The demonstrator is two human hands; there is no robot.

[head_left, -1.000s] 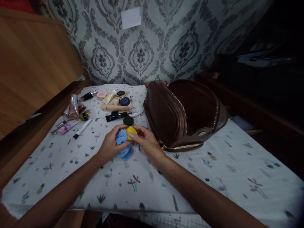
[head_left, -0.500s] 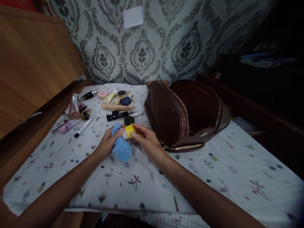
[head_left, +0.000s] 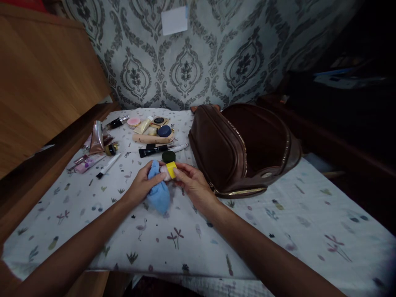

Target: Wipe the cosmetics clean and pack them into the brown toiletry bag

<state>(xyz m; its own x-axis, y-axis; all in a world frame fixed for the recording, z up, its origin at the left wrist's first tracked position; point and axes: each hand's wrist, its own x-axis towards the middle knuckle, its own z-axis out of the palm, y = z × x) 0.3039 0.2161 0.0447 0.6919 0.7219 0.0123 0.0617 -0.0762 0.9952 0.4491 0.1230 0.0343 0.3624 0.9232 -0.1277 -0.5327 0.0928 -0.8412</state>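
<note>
My left hand (head_left: 144, 180) is closed on a light blue cloth (head_left: 160, 196), which hangs down below the fingers. Between both hands is a small pale pink jar (head_left: 166, 173) with a yellow lid (head_left: 171, 169); the cloth lies against its pale end. The fingers and thumb of my right hand (head_left: 192, 178) pinch the yellow lid. Just beyond the jar, a dark green round lid or compact (head_left: 168, 156) rests on the patterned cloth cover. Near it are a black tube (head_left: 154, 151) and a slim white tube (head_left: 179, 147).
A large brown leather bag (head_left: 222, 144) stands unzipped at the right. Makeup items sit at the back left, among them a beige tube (head_left: 148, 138), a blue round item (head_left: 164, 131), a pink compact (head_left: 133, 122) and a brown tube (head_left: 97, 138). A wooden cabinet (head_left: 49, 82) borders the left.
The jar with its yellow lid has shifted slightly right and turned a little in my hands. The hanging part of the blue cloth has changed shape.
</note>
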